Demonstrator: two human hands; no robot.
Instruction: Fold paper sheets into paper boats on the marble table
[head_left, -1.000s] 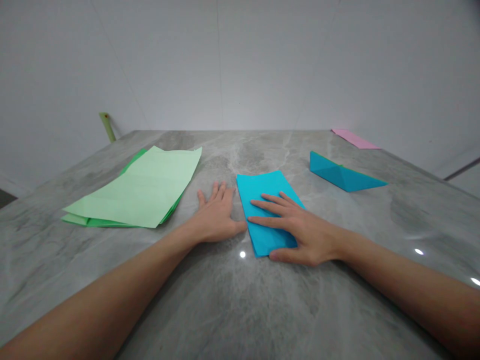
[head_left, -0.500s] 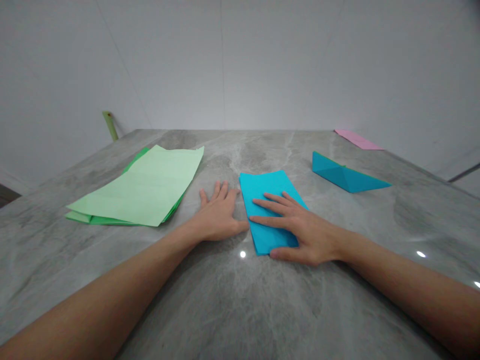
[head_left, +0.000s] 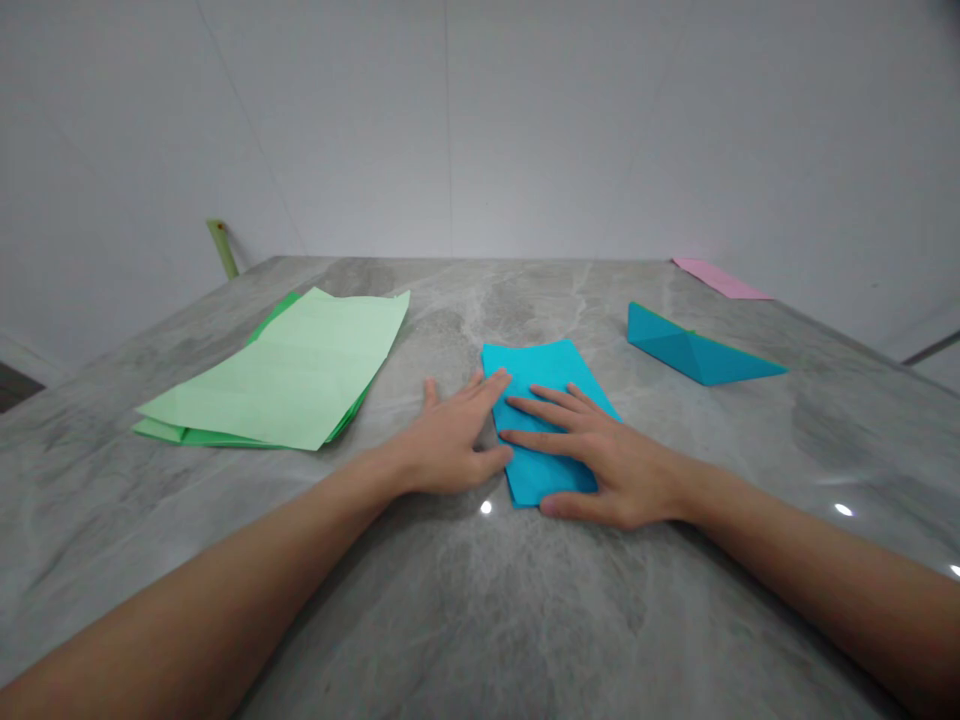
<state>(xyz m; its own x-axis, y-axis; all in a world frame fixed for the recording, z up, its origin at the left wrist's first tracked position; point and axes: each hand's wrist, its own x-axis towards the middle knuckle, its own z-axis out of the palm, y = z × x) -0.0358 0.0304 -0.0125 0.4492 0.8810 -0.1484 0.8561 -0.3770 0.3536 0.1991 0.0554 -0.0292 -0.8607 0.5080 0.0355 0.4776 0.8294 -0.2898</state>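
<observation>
A bright blue folded sheet of paper lies flat on the grey marbled table, in front of me. My right hand rests on it palm down, fingers spread across its surface. At the paper's left edge is my left hand, its fingers stretched out, with the index fingertip and thumb tip over the edge. Neither hand grasps the paper. Parts of its middle and right side are hidden under the right hand.
Light green sheets lie stacked on the left, with darker green ones beneath. A folded blue paper boat sits to the right. Pink paper lies at the back right edge. A white wall rises behind the table.
My left hand has shifted right, so its index finger and thumb now reach over the blue paper's left edge. The right hand stays in place on the paper.
</observation>
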